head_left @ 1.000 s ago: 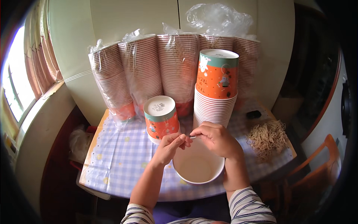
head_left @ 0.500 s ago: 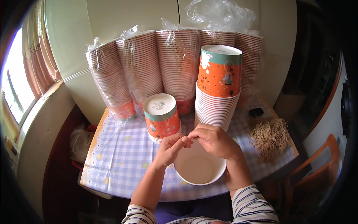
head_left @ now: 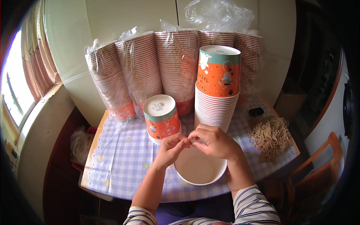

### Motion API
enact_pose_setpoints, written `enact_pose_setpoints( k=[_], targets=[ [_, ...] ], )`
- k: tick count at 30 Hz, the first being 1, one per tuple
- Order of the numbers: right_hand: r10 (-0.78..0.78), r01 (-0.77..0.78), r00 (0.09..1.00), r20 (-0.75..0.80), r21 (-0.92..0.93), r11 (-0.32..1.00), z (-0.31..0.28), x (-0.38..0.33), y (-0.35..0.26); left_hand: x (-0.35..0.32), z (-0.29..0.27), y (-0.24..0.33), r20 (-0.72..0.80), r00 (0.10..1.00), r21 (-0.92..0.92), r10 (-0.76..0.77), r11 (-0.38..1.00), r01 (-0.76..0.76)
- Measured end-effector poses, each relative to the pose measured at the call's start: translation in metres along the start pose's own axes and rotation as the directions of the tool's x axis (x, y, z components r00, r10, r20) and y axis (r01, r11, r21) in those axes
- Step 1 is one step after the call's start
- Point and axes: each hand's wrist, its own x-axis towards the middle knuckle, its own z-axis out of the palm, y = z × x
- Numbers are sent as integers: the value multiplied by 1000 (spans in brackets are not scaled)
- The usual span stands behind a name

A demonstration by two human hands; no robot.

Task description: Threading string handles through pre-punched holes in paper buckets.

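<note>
**Fingertips pinched together over an open cup**

The left hand (head_left: 171, 145) and right hand (head_left: 214, 141) met just above a white cup (head_left: 200, 168) that stood mouth-up on the surface (head_left: 120, 157), near its front edge. Both hands were nearly closed, thumbs and forefingers pinched tip to tip; whatever they held was too small to make out, possibly a thin strand like those in the tan bundle (head_left: 269, 137) lying to the right.

The cup looked light and unheld, so a nudge from either wrist could probably have tipped it or pushed it off the near edge. A slip of the pinch would likely have dropped the small thing into the cup or onto the checked cloth, where it would be hard to find.

Just behind the hands, a tall stack (head_left: 217, 93) of cups, topped by an orange one turned upside down, stood close enough for the right knuckles to knock over. A short orange stack (head_left: 162, 118) stood beside it, with wrapped sleeves (head_left: 142, 71) of cups leaning against the wall.
</note>
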Motion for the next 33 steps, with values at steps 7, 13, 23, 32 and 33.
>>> enact_pose_setpoints(
  k=[7, 13, 23, 32, 33],
  targets=[
    [-34, 32, 999, -32, -78, 996, 1, -1, 4, -1, 2, 1, -16, 1000, 33, 8, 999, -8],
    [-62, 55, 996, -57, -114, 992, 0, -1, 6, -1, 3, 6, -36, 999, 71, -11, 997, 13],
    [-62, 56, 997, -37, -132, 990, 0, -2, 3, -2, 9, 11, -103, 982, 327, 160, 938, -119],
    [-58, 55, 998, -36, -90, 994, 1, -3, 2, -4, 13, 10, -120, 947, 387, 297, 893, -231],
    [-77, 74, 997, -27, -110, 991, 1, -3, 2, -4, 13, 10, -120, 942, 396, 314, 885, -245]
  ],
)
